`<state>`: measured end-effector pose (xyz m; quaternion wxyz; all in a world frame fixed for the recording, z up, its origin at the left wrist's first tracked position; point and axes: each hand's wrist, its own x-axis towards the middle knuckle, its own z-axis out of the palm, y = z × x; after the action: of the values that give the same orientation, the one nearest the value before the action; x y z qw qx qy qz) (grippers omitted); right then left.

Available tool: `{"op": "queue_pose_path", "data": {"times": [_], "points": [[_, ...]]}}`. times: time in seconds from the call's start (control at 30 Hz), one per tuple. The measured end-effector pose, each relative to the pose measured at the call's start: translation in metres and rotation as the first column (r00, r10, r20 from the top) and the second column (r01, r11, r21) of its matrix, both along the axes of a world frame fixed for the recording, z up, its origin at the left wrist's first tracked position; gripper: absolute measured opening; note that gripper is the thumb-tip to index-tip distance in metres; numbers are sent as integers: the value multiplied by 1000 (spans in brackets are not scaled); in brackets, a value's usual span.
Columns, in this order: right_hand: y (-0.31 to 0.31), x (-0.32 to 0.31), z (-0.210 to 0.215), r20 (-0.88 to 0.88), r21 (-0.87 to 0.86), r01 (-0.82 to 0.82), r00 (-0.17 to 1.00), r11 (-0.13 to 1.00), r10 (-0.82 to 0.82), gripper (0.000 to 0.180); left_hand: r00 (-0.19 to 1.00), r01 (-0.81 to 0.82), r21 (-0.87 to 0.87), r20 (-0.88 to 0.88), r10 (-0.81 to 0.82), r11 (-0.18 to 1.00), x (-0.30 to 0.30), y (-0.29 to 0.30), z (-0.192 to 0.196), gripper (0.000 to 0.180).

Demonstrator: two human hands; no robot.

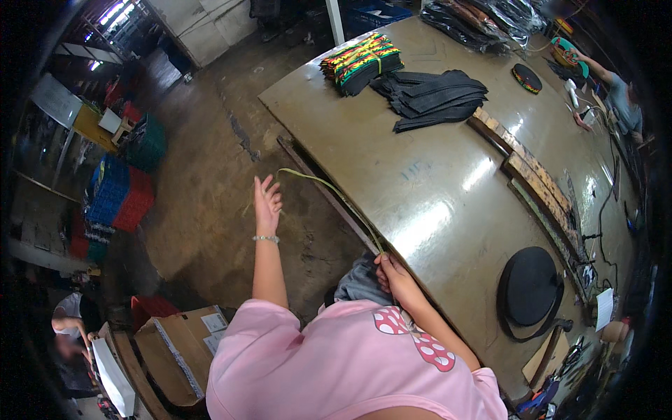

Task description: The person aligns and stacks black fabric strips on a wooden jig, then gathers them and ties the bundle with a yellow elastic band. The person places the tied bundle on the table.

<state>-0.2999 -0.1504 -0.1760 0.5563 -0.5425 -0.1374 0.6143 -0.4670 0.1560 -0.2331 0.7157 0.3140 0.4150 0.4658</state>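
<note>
A thin yellow-green strip (329, 186) runs in a curve along the table's near edge. My right hand (394, 274) pinches its lower end between thumb and fingers, close against the edge. Off the table, over the floor, my left hand (267, 205) is raised with its fingers apart. The strip's other end comes close to those fingertips; whether it touches them I cannot tell. On the tabletop beyond lie a fanned pile of black strips (434, 96) and a tied bundle of black pieces with red, yellow and green patterned edging (364, 59).
Wooden bars (535, 178) cross the table (336, 133). A black coiled roll (530, 287) and a hammer (553, 350) lie at right. Plastic-wrapped goods (483, 24) are at the back. Another person (623, 105) works at far right. A cardboard box (175, 350) stands lower left.
</note>
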Motion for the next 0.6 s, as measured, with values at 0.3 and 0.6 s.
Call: {"op": "queue_pose_path", "data": {"times": [0.3, 0.6], "points": [[0, 1, -5, 38, 11, -6, 999, 1000, 6, 26, 955, 192, 152, -255, -149, 970, 49, -8, 0, 20], [-2, 3, -38, 344, -89, 22, 939, 996, 10, 34, 964, 19, 502, -237, 117, 864, 59, 91, 32, 29]]}}
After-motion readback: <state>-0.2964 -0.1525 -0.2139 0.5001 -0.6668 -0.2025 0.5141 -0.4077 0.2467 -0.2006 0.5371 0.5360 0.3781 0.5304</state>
